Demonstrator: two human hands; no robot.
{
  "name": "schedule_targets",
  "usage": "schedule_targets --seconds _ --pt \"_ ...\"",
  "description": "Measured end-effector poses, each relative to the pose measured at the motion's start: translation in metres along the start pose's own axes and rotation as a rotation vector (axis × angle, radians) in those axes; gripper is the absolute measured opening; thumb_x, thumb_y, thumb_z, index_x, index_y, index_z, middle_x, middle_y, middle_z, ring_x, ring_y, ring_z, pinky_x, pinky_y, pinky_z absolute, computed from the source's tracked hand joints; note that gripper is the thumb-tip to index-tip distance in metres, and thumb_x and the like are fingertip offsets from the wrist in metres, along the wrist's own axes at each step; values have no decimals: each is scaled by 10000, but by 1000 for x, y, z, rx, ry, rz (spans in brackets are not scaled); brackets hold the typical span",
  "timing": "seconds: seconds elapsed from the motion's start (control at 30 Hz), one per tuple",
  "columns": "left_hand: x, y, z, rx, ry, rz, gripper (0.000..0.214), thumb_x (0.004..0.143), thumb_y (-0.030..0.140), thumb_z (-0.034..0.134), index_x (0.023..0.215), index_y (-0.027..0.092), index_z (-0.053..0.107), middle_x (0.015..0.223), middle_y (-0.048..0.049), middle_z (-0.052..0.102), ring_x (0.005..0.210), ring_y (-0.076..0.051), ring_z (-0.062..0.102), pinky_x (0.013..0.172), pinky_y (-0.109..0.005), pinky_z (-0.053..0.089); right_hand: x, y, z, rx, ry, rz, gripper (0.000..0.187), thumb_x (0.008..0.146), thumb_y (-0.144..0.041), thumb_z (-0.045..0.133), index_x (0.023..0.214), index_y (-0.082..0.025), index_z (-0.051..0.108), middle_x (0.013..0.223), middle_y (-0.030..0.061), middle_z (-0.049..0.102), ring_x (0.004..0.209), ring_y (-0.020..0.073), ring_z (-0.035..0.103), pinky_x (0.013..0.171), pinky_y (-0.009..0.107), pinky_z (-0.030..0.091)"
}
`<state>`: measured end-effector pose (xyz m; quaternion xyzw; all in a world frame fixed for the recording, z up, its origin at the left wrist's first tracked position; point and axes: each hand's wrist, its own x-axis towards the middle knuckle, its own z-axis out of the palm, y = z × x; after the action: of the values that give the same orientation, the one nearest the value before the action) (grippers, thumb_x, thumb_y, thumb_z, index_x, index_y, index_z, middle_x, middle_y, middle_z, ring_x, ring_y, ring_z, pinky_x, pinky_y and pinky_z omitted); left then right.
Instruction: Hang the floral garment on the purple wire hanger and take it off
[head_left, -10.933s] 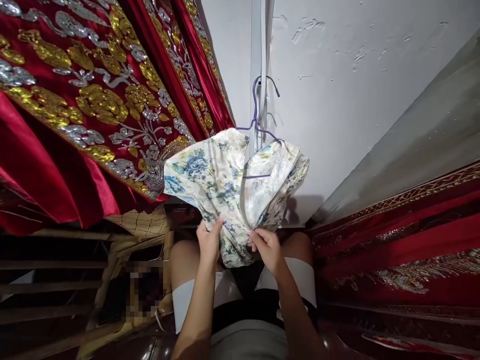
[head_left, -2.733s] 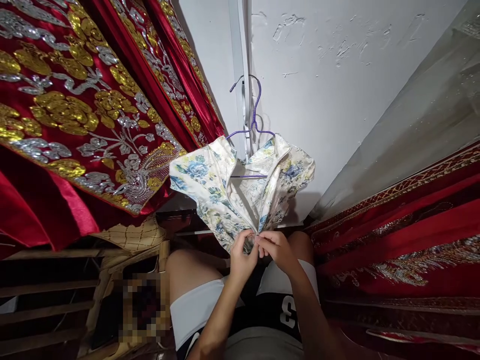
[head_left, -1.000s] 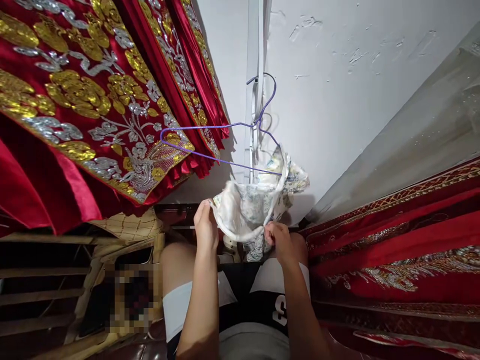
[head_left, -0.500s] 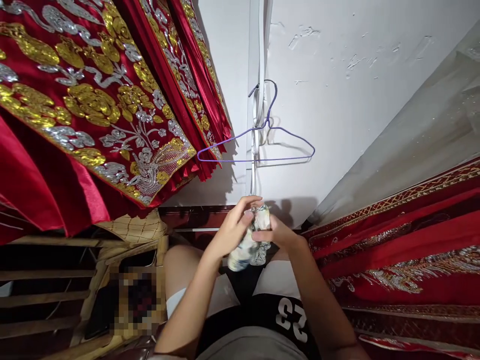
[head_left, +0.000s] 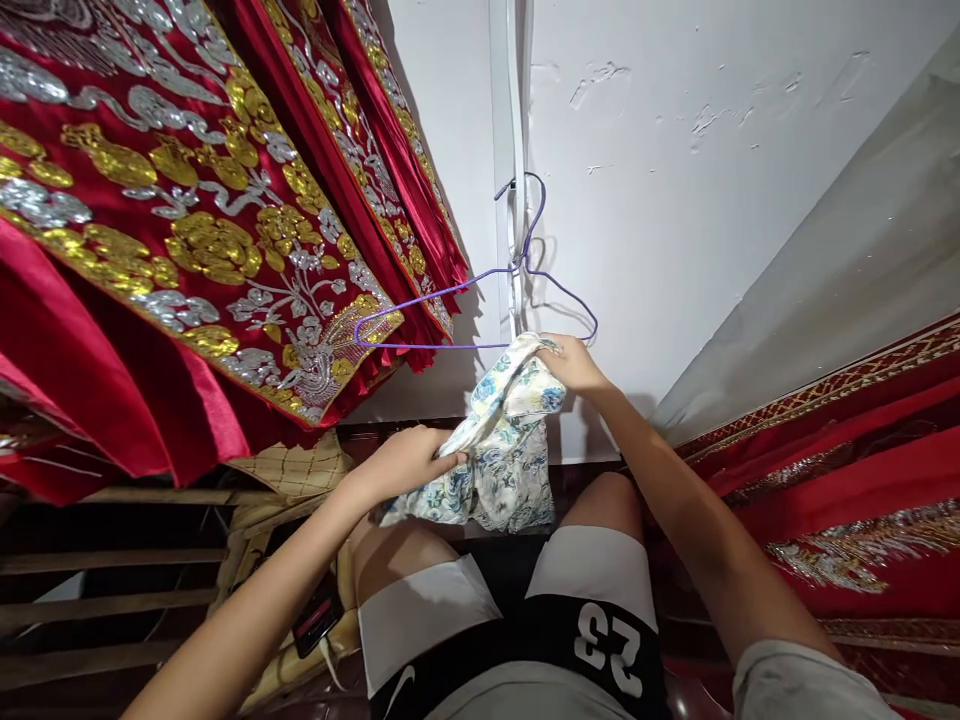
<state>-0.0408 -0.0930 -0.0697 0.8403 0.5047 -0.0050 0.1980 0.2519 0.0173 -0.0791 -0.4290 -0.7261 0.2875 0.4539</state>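
A white cloth garment with a blue and green floral print (head_left: 514, 465) hangs between my two hands above my lap; its exact kind is not clear. My left hand (head_left: 416, 460) is closed on its lower left edge. With the fingers pinched, my right hand (head_left: 574, 362) holds its upper right end. The edge between the hands is drawn into a slanting line, and the rest droops in folds. Just behind and above, a purple wire hanger (head_left: 435, 298) hangs by its hook from a white strap (head_left: 516, 130). The garment's top overlaps the hanger's bottom bar.
Red cloth with gold and silver sequins (head_left: 217, 250) hangs at the left. More red embroidered fabric (head_left: 862, 500) lies along the right, below a greyish translucent sheet (head_left: 810, 250). A bamboo seat (head_left: 247, 520) stands at lower left, with a dark object (head_left: 316, 628) on it.
The bunched garment has been spread out between my hands. My right hand has moved up beside the hanger, and my left hand has moved left and slightly down.
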Motion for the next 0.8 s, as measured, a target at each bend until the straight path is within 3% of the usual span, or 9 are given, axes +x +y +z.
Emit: schedule_targets --seconds 0.1,0.17,0.27,0.37,0.53,0.6,0.67,0.73,0.8 --pt "-10 -10 0 -96 -186 32 456 929 577 477 708 189 568 699 -53 652 635 -206 584 577 -278 344 -17 5 -9 -63 1 42 167 823 -285 559 766 -170 666 729 13 638 733 182 572 676 271 414" --pt "-16 -15 -3 -61 -192 9 455 912 591 494 720 190 587 722 -60 661 674 -223 607 616 -288 389 -33 -1 -23 -105 18 51 133 788 -250 557 768 -173 663 741 2 630 738 168 551 656 252 388" --pt "-20 -16 -22 111 96 -76 416 887 580 522 784 190 621 830 -118 685 839 -295 639 751 -356 465 -54 -15 -46 -188 78 92 113 757 -219 526 717 -179 624 686 -17 566 695 143 490 616 242 350" --pt "-18 -9 -56 188 397 -75 388 868 574 531 765 202 571 854 -146 667 960 -347 609 864 -448 493 -64 -28 -63 -270 149 134 105 739 -227 525 650 -187 565 599 -33 458 635 129 417 574 247 314" --pt "4 16 -97 109 674 195 164 848 347 521 763 208 536 1064 -124 686 1102 -308 594 1007 -464 476 -73 -43 -67 -250 121 117 159 763 -259 549 626 -187 586 571 -28 498 599 136 458 540 253 338" --pt "18 25 -100 15 726 269 111 841 305 532 844 201 570 1070 -97 692 1051 -268 620 958 -419 502 -78 -47 -64 -184 24 20 167 788 -257 547 714 -182 675 663 -1 632 650 162 562 595 261 424" --pt "32 30 -99 -84 765 290 187 846 282 547 1001 189 597 1013 -73 698 940 -223 636 878 -369 521 -84 -48 -62 -153 20 -95 234 794 -249 558 913 -184 749 887 48 746 815 211 671 733 295 512" --pt "43 31 -97 -152 784 289 296 871 276 538 1142 173 597 1014 -72 705 898 -202 637 851 -346 521 -86 -44 -68 -171 206 -122 421 778 -240 592 1177 -190 716 1094 94 754 955 254 700 818 339 547" --pt "50 29 -97 -196 763 282 313 907 296 505 1165 163 623 1042 -87 715 921 -211 639 861 -352 520 -84 -38 -83 -200 445 -57 605 766 -242 639 1367 -188 603 1147 121 737 966 270 704 802 365 568"
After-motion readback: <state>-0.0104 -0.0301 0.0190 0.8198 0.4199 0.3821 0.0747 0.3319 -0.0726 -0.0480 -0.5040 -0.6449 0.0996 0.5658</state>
